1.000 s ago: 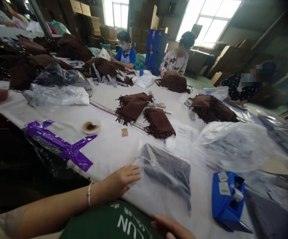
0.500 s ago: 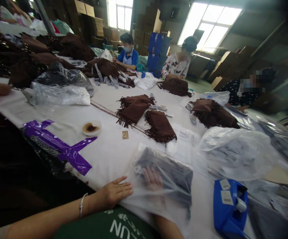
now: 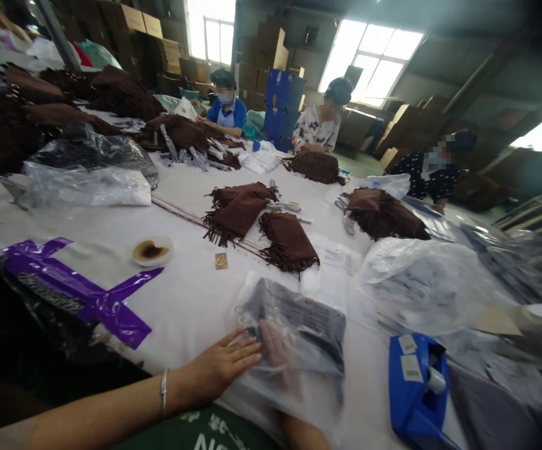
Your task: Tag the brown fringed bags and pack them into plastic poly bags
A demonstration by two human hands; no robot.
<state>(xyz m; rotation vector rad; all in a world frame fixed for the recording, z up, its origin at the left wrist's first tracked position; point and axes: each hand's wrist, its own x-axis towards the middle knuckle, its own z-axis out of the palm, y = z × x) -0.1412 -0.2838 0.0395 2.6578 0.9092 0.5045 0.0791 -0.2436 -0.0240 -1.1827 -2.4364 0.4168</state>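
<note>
My left hand (image 3: 219, 365) lies flat with fingers stretched out on the near left edge of a clear plastic bag (image 3: 299, 337) on the white table (image 3: 190, 294). My right hand (image 3: 277, 350) is inside the bag, seen through the film, fingers extended and pressing a dark folded item with a printed label. The right forearm enters from the bottom edge. A bracelet sits on my left wrist.
A blue tape dispenser (image 3: 416, 390) stands right of the bag. Brown fringed pieces (image 3: 287, 240) lie mid-table, a small dish (image 3: 151, 251) and purple tape (image 3: 78, 290) to the left. Heaps of plastic bags (image 3: 423, 281) sit right. Other people (image 3: 320, 122) work at the far side.
My right hand came up from the bottom edge and slid into the bag. My left hand stayed on the bag's near edge. The view shifted slightly.
</note>
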